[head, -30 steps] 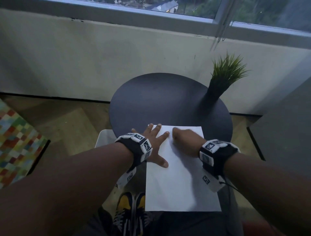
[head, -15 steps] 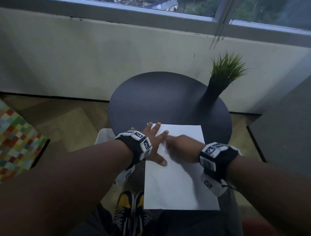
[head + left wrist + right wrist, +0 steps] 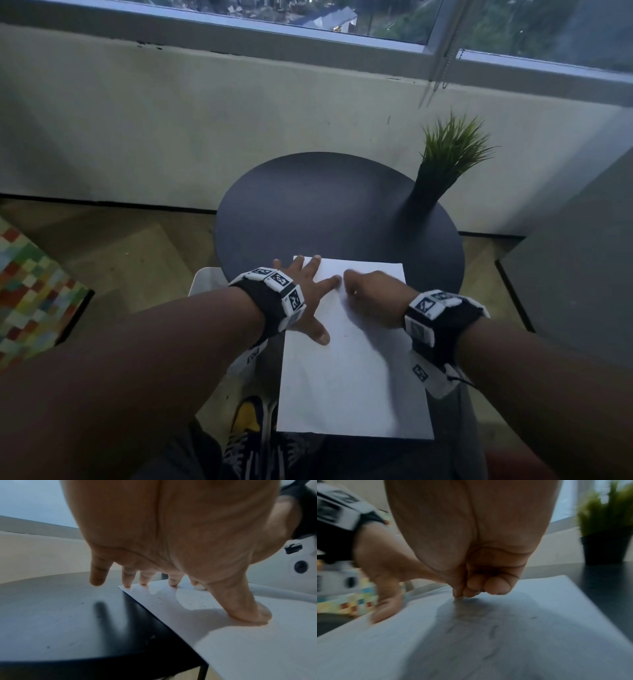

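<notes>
A white sheet of paper (image 3: 352,377) lies on the near part of a round black table (image 3: 325,205), its near end hanging over the table's edge. My left hand (image 3: 305,291) lies flat with spread fingers and presses the sheet's far left corner (image 3: 130,588). The little finger is off the sheet. My right hand (image 3: 370,294) is on the far part of the sheet, just right of the left forefinger. Its fingers (image 3: 488,586) are curled under and the tips bear down on the paper (image 3: 488,642). Nothing is held in it.
A green grass plant in a black pot (image 3: 442,164) stands at the table's back right. A low wall and a window lie behind. A chequered cushion (image 3: 30,291) is on the floor at the left, and grey furniture (image 3: 582,274) at the right. My shoes (image 3: 250,428) show below the table.
My right hand has slid left across the far part of the sheet, up to the left forefinger. The left hand has stayed pressed on the corner.
</notes>
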Motion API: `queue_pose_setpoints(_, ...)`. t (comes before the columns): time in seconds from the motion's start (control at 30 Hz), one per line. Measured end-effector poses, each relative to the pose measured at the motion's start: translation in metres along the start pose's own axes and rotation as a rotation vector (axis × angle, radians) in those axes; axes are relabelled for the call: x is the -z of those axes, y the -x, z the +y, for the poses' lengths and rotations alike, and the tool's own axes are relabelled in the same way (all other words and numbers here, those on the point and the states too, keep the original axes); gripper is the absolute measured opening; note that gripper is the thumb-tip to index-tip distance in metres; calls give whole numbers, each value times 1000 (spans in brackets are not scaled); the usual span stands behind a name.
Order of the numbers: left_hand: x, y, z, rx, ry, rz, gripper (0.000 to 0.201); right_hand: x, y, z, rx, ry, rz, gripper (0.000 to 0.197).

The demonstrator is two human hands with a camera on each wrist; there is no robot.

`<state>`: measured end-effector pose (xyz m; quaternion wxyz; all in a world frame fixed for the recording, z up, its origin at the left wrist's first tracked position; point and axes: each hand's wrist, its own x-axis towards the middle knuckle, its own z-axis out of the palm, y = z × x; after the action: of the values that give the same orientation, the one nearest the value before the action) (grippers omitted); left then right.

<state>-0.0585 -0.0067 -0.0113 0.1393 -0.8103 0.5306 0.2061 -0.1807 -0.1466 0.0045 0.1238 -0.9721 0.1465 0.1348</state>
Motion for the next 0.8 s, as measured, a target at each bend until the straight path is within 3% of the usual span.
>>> queue_pose_setpoints(0.13, 1, -1, 4, 25, 39, -36, 124, 14, -14, 17, -202, -102, 10, 13)
queue_pose_setpoints(0.3, -4, -1, 0, -11, 38, 4, 122, -7, 4, -23, 49, -79, -88, 22)
queue_pose_setpoints(0.47, -4, -2, 2, 7, 38, -7, 124, 13, -14, 19, -217, -113, 29, 8)
queue_pose_setpoints(0.53, -5, -3, 1, 1, 40, 5, 123, 5, -9, 5, -130, -74, 21, 8)
queue_pose_setpoints(0.63, -6, -3, -1, -4, 56, 5, 124, -9, 5, -20, 59, -86, -120, 12)
queue_pose_setpoints(0.8, -6, -5, 1, 24, 68, -8, 125, 11, -21, 16, -224, -176, 42, 9)
